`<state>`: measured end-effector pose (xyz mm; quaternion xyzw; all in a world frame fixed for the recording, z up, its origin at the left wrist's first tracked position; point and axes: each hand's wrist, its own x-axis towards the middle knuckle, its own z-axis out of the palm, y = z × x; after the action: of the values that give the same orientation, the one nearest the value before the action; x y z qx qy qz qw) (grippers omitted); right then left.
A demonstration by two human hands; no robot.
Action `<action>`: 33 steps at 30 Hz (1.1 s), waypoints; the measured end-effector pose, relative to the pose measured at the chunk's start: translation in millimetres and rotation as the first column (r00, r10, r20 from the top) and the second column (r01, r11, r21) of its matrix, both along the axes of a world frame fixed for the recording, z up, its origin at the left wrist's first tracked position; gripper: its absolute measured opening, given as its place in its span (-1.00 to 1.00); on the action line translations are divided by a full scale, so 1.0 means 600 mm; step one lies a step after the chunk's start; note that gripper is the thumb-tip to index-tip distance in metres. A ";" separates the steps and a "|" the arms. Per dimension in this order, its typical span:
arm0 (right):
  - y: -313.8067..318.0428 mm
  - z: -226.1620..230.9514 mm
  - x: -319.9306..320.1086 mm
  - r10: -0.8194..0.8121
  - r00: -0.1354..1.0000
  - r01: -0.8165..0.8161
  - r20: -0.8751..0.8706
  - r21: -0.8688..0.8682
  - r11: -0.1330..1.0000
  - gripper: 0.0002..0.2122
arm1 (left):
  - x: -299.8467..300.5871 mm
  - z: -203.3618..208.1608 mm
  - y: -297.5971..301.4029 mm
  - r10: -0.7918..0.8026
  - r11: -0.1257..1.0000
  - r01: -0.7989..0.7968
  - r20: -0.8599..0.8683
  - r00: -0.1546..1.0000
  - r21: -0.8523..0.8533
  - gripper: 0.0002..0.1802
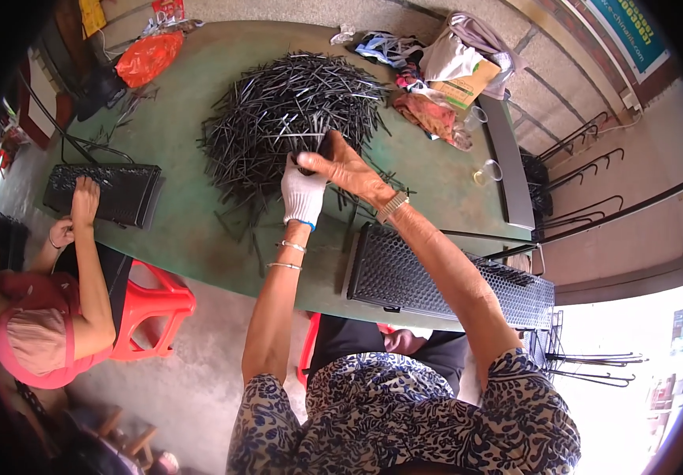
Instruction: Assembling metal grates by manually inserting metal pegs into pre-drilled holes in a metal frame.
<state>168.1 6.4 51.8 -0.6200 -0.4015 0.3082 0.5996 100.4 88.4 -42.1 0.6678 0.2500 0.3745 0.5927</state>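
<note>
A big heap of thin black sticks (290, 103) lies on the green table (191, 245) in front of me. At the heap's near edge my two hands come together. My left hand (303, 194) wears a white knitted glove and is closed, its fingers partly hidden by the right thumb. My right hand (349, 168) is bare, with the thumb laid across toward the glove and the fingers curled. A small bunch of the black sticks appears to sit between both hands, its dark ends showing beside the thumb.
A black perforated rack (412, 273) lies under my right forearm at the table's near edge. At left, another person's hand (85, 202) touches a similar black tray (123, 202). A red stool (151, 309), a red bag (150, 59), cloths (468, 51) and plastic cups (490, 170) are around.
</note>
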 end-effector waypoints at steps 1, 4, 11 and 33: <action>0.007 0.004 -0.009 -0.048 0.988 0.054 -0.145 0.038 0.998 -0.15 | -0.008 0.009 -0.007 0.100 0.990 -0.092 -0.075 0.992 0.110 -0.46; 0.003 0.000 -0.023 -0.136 0.944 0.160 -0.301 0.056 0.986 -0.42 | -0.009 0.019 -0.023 0.089 0.992 -0.079 -0.100 0.991 0.094 -0.38; 0.015 -0.036 -0.025 -0.233 0.925 0.261 -0.301 0.059 0.963 -0.66 | 0.024 -0.021 -0.017 0.034 0.651 0.489 0.666 0.745 -0.580 -0.37; 0.051 -0.065 0.056 -0.483 0.766 0.549 -0.423 0.041 0.835 -0.70 | 0.001 0.028 -0.019 -0.268 0.951 0.233 -0.169 0.948 -0.203 -0.81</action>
<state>201.9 37.2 13.0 -0.5800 -0.1089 0.2159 0.7779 101.3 76.9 -25.6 0.6712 0.2523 0.2048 0.6662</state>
